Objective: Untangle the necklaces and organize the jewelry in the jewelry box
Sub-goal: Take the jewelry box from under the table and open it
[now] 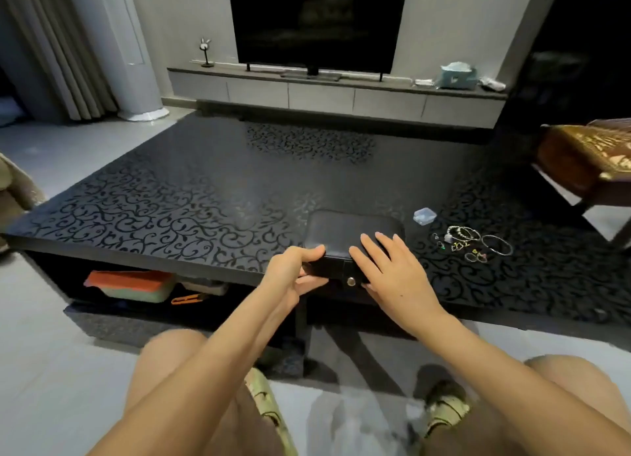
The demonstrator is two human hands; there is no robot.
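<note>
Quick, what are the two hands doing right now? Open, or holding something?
The left hand grips the front corner of the jewelry box.
The right hand is open, its fingers flat on top of the box.

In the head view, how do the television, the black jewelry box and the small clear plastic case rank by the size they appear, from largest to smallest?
1. television: clearly largest, though farthest away.
2. black jewelry box.
3. small clear plastic case: clearly smallest.
</note>
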